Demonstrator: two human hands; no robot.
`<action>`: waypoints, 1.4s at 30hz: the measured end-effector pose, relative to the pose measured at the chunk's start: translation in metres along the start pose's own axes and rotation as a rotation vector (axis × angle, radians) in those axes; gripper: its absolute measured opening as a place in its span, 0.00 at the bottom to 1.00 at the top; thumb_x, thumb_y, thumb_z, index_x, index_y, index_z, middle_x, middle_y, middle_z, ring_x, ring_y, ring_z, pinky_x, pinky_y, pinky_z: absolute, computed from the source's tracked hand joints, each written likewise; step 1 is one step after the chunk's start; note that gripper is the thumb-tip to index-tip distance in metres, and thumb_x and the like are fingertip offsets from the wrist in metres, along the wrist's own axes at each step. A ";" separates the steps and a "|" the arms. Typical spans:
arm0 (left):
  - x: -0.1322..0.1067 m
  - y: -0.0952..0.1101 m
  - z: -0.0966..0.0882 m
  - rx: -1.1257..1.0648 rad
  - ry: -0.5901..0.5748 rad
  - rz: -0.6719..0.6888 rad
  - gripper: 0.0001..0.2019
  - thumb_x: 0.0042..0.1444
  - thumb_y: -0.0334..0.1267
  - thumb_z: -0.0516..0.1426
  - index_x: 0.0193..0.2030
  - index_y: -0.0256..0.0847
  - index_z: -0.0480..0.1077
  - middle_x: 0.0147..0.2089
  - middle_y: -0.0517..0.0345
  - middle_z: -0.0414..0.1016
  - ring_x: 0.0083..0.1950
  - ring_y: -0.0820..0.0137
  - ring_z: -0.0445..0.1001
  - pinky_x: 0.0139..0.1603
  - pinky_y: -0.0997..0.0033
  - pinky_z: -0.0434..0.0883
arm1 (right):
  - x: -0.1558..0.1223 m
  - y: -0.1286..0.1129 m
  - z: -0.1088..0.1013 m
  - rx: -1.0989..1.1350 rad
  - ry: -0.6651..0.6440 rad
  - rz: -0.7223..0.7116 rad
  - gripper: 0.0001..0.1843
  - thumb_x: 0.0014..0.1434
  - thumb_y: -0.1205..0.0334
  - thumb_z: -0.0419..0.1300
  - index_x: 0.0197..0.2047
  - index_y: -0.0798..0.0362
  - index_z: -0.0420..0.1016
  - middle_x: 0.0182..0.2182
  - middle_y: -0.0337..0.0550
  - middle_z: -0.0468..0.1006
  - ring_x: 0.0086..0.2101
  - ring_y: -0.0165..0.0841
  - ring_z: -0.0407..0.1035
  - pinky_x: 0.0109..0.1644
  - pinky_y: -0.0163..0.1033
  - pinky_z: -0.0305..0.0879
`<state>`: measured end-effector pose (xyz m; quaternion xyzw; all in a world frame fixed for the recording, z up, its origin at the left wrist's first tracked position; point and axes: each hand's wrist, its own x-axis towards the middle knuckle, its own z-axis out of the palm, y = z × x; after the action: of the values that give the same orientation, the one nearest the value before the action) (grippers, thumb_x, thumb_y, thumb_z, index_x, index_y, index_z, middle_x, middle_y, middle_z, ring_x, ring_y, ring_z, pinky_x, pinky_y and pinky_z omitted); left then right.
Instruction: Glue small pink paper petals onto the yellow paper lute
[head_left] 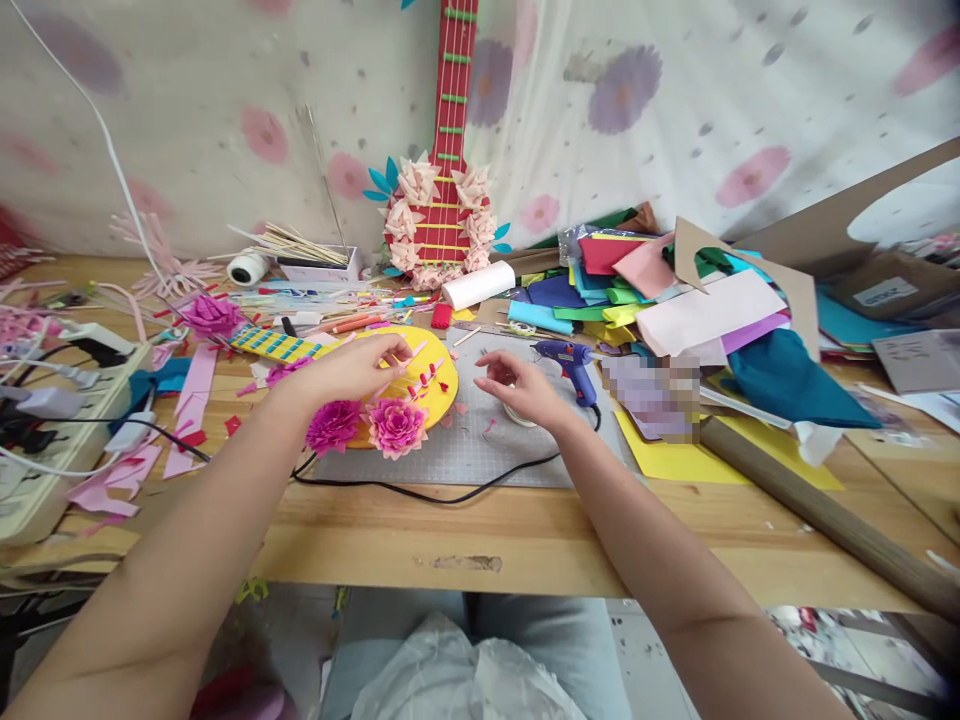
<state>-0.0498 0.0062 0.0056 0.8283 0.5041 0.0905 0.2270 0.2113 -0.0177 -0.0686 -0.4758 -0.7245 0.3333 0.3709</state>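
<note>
Yellow instrument: a flat, round-bodied yellow guitar model (427, 412) lies across the left part of a grey gridded cutting mat (525, 465), its blue-banded yellow neck (281, 345) pointing left; lying flat, it probably keeps its face within easy reach.
Flower trim: two ruffled magenta paper flowers (397, 428) sit at the body's near edge, leaving the small red-and-pink pegs (422, 380) on its face exposed.
Left hand: the left hand (367, 362) arches over the body, thumb and forefinger close together; whether they pinch something slender cannot be told.
Right hand: the right hand (521, 388) hovers above the mat, clear of the model, fingers loosely curled with a gap before the thumb, apparently grasping nothing. A white roll (519, 415) shows partly beneath it.
Glue gun: a blue-violet plastic glue gun (574, 370) rests just beyond the right hand, nozzle turned rightward, presumably keeping the tip away from the fingers. A black cord (450, 499) loops along the mat's near side, apart from the pegs.
Standing instrument: a red guitar model ringed with peach paper roses (450, 215) stands upright at the back, apparently leaning on the flower-printed curtain (615, 150) for support.
</note>
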 end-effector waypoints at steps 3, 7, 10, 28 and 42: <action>0.010 -0.017 -0.004 0.052 0.034 -0.004 0.19 0.51 0.49 0.52 0.46 0.42 0.68 0.51 0.52 0.73 0.51 0.61 0.71 0.53 0.62 0.67 | 0.004 -0.004 0.006 0.221 -0.048 0.169 0.20 0.52 0.53 0.62 0.45 0.52 0.66 0.31 0.38 0.71 0.27 0.27 0.68 0.33 0.36 0.66; 0.021 -0.046 -0.011 0.078 0.093 -0.039 0.19 0.49 0.50 0.53 0.45 0.42 0.69 0.50 0.52 0.74 0.50 0.61 0.72 0.52 0.62 0.68 | 0.008 -0.014 0.017 0.557 -0.107 0.469 0.18 0.53 0.58 0.62 0.45 0.53 0.62 0.34 0.42 0.74 0.30 0.29 0.73 0.37 0.39 0.72; 0.023 -0.059 -0.013 0.070 0.127 -0.064 0.19 0.49 0.50 0.53 0.45 0.43 0.69 0.50 0.52 0.74 0.50 0.62 0.72 0.53 0.63 0.68 | 0.013 -0.022 0.027 0.622 -0.123 0.537 0.16 0.55 0.60 0.61 0.45 0.53 0.63 0.33 0.43 0.76 0.28 0.29 0.73 0.33 0.37 0.73; 0.052 -0.015 0.011 0.186 -0.009 0.210 0.18 0.54 0.45 0.52 0.49 0.40 0.67 0.56 0.50 0.68 0.58 0.60 0.65 0.60 0.58 0.60 | 0.072 0.010 0.009 0.466 -0.286 0.350 0.13 0.52 0.67 0.59 0.43 0.53 0.74 0.38 0.42 0.79 0.35 0.29 0.72 0.36 0.34 0.71; 0.051 -0.029 0.029 0.028 -0.038 0.088 0.23 0.56 0.48 0.50 0.55 0.39 0.65 0.62 0.50 0.65 0.62 0.62 0.62 0.64 0.61 0.57 | 0.054 -0.017 -0.009 -0.173 -0.159 -0.037 0.20 0.53 0.64 0.58 0.51 0.53 0.67 0.39 0.44 0.77 0.34 0.30 0.70 0.39 0.38 0.66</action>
<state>-0.0379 0.0539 -0.0374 0.8543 0.4642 0.0774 0.2206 0.1967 0.0290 -0.0380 -0.4644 -0.7866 0.2992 0.2758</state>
